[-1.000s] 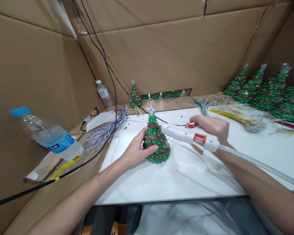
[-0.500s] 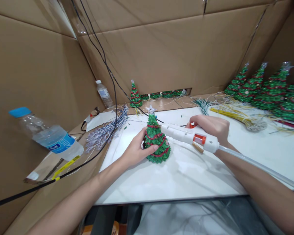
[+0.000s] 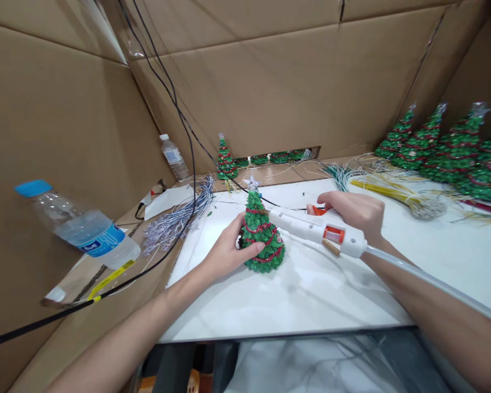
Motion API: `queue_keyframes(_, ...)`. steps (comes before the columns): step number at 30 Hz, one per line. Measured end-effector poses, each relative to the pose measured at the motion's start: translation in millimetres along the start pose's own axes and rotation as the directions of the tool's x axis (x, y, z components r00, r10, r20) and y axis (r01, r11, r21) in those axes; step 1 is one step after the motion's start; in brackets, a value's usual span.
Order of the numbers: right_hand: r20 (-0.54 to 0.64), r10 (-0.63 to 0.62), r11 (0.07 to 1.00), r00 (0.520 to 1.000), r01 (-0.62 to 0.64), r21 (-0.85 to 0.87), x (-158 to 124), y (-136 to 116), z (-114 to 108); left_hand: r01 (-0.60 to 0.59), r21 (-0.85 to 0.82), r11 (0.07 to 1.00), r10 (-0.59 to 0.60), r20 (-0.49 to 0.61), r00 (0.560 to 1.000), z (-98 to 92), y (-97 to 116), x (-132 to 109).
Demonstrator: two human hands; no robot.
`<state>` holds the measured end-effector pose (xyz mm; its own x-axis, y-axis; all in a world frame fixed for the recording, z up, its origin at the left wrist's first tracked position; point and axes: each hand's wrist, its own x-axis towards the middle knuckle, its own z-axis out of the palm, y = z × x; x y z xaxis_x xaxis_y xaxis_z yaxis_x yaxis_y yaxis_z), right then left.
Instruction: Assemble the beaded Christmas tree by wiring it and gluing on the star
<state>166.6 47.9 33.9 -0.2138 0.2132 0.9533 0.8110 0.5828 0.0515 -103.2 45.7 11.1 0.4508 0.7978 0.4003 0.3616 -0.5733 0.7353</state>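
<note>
A small green Christmas tree [image 3: 265, 248] with red garland and a clear star on top stands upright on the white board. My left hand [image 3: 231, 248] grips its left side, the thumb lying across the front. In my right hand [image 3: 354, 213] is a white hot glue gun [image 3: 311, 228] with an orange trigger, a clear glue stick running out of its back end. The gun's nozzle points left and meets the tree's upper right side, or sits just in front of it; I cannot tell which. Most of my right fingers are hidden behind the gun.
More trees [image 3: 454, 147] stand at the right, and one small tree [image 3: 226, 158] at the back. Wire bundles lie left [image 3: 180, 215] and right [image 3: 393, 196]. A water bottle [image 3: 94, 232] stands left; a black cable [image 3: 159, 262] hangs across. Cardboard walls [image 3: 249, 82] surround the board.
The glue gun's rear and my right hand have shifted very slightly. My left hand and the tree have stayed in place.
</note>
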Motion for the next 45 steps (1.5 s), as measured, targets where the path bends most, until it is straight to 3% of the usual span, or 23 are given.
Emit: queue_keyframes(45,0.077,-0.001,0.998,0.997,-0.004,0.059,-3.9,-2.5,-3.7,0.016,0.004,1.0,-0.016,0.008,1.0,0.5,0.0,0.6)
